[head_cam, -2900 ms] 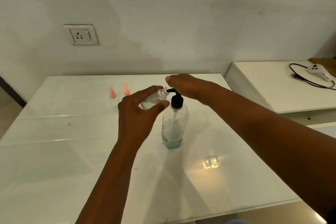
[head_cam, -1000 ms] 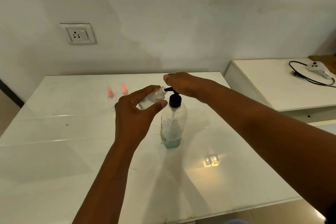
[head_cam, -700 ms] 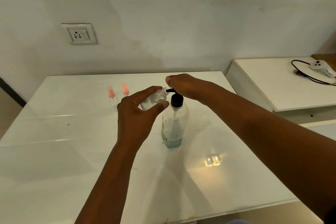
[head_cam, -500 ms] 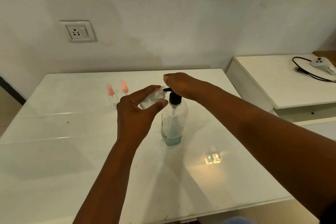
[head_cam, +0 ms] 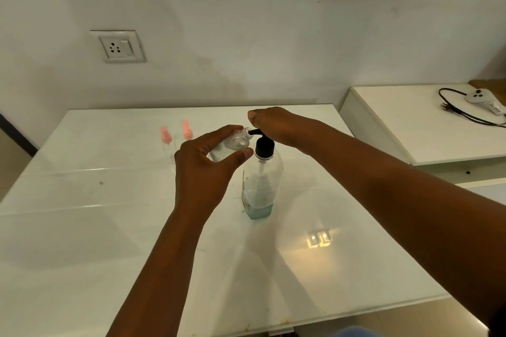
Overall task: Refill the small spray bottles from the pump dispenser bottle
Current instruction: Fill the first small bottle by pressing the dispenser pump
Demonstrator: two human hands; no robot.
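1. I am looking at a plain pale wall (head_cam: pixel 273 22) with a faint darker stain low down, just above the table's far edge.
2. A white socket plate (head_cam: pixel 117 46) with a three-pin outlet and a switch is set in the wall at upper left.
3. The glossy white table (head_cam: pixel 82 227) fills most of my view; its top shows pale seam lines running across it.
4. A warm light reflection (head_cam: pixel 319 238) glows on the table's right half.
5. To the right stands a separate white counter (head_cam: pixel 410 128), apart from the table.
6. On that counter lies a white plug adapter (head_cam: pixel 477 96) with a black cable (head_cam: pixel 462 115).
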